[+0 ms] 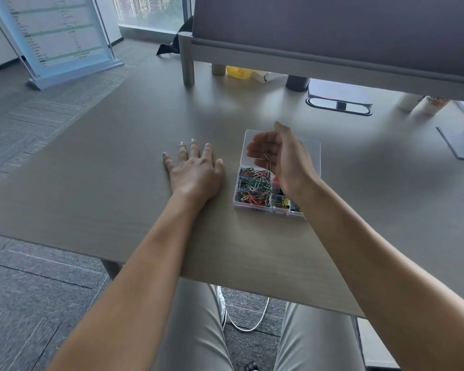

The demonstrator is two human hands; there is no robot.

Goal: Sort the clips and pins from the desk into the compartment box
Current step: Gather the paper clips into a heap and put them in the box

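Observation:
A clear plastic compartment box (pixel 238 208) stands open on the desk, its lid (pixel 249 136) folded back flat. The left compartments hold coloured paper clips (pixel 253 186); binder clips (pixel 285 202) fill a right one. My right hand (pixel 279 153) hovers over the box, palm turned left, fingers relaxed. A few thin metal pins (pixel 268 159) are in the air just below the palm, above the box. Fingers spread, my left hand (pixel 196 171) rests flat on the desk to the left of the box. My right wrist hides part of the right compartments.
A grey partition (pixel 332 36) on posts runs along the back of the desk. Behind it sit a cable slot (pixel 339 105), a notebook (pixel 340 92) and cups. Papers (pixel 461 143) lie at the far right. The near desk edge (pixel 145 263) lies above my knees.

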